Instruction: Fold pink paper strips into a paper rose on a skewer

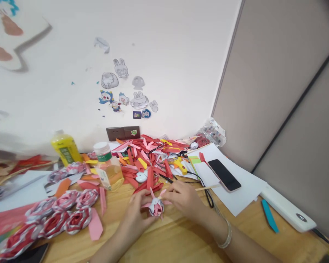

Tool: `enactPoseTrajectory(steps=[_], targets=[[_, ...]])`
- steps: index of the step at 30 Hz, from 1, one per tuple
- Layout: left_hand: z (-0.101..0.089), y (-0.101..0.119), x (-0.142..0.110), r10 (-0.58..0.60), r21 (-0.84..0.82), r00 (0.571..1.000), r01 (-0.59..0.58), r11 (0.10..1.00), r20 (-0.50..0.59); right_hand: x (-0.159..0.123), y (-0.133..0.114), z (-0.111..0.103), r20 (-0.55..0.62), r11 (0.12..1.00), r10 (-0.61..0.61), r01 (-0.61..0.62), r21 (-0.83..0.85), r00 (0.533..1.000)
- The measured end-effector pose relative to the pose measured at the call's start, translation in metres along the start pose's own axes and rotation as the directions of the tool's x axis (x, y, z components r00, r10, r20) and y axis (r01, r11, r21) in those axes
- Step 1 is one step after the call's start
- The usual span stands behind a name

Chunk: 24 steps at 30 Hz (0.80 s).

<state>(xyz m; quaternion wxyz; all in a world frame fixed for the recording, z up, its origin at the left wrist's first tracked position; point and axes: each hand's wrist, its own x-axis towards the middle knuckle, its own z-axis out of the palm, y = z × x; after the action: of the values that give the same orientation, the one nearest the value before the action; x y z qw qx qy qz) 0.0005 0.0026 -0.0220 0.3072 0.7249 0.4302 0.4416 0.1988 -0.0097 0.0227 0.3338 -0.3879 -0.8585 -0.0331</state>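
Note:
A small folded-paper flower point(156, 207), white outside with pink strips in its middle and pink points sticking out, sits between the fingers of my left hand point(138, 212). My right hand point(182, 197) is closed in a pinch on a thin wooden stick point(208, 187). One end of the stick reaches the flower's upper right side, and the other runs out to the right past my knuckles. Part of the flower is covered by my left fingers. Finished-looking red, pink and white paper roses point(78, 220) lie to the left of my hands.
Red and pink folded paper strips point(150, 177) are heaped behind my hands, with a yellow glue gun point(180, 165) among them. A clear jar point(108, 170) and a yellow bottle point(65, 148) stand left. A phone point(224, 175) lies on white paper point(235, 202), near a white power strip point(287, 208).

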Motion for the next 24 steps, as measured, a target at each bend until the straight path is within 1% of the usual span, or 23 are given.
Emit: enactPoseTrajectory(steps=[3, 4, 6, 9, 12, 15, 19, 22, 24], targets=[[-0.001, 0.002, 0.0, -0.015, -0.077, 0.993, 0.025, 0.997, 0.119, 0.001, -0.002, 0.001, 0.051, 0.992, 0.025, -0.031, 0.121, 0.998], [-0.002, 0.003, 0.001, -0.016, -0.074, 0.989, 0.027, 0.997, 0.145, 0.001, -0.001, 0.003, 0.066, 0.983, 0.055, -0.066, 0.169, 0.996], [-0.004, 0.005, 0.003, -0.011, -0.018, 0.985, 0.014, 1.0, 0.172, -0.001, 0.002, 0.009, 0.106, 0.961, 0.129, -0.151, 0.234, 0.986], [-0.007, 0.011, 0.005, 0.038, 0.121, 0.986, -0.058, 0.991, 0.161, -0.005, 0.009, 0.019, 0.169, 0.945, 0.212, -0.246, 0.216, 0.963], [-0.009, 0.018, 0.007, 0.101, 0.224, 0.98, -0.139, 0.965, 0.17, -0.009, 0.014, 0.027, 0.196, 0.947, 0.256, -0.286, 0.148, 0.947], [-0.008, 0.022, 0.005, 0.143, 0.319, 0.971, -0.199, 0.927, 0.189, -0.011, 0.013, 0.031, 0.192, 0.95, 0.271, -0.294, 0.107, 0.943], [-0.003, 0.023, 0.002, 0.162, 0.397, 0.966, -0.232, 0.888, 0.203, -0.008, 0.005, 0.028, 0.147, 0.951, 0.266, -0.284, 0.121, 0.953], [0.0, 0.022, 0.001, 0.181, 0.398, 0.961, -0.253, 0.882, 0.21, -0.006, 0.003, 0.023, 0.078, 0.972, 0.177, -0.186, 0.143, 0.981], [0.0, 0.022, 0.001, 0.208, 0.413, 0.956, -0.278, 0.867, 0.206, -0.004, 0.003, 0.019, 0.038, 0.981, 0.121, -0.126, 0.145, 0.992]])
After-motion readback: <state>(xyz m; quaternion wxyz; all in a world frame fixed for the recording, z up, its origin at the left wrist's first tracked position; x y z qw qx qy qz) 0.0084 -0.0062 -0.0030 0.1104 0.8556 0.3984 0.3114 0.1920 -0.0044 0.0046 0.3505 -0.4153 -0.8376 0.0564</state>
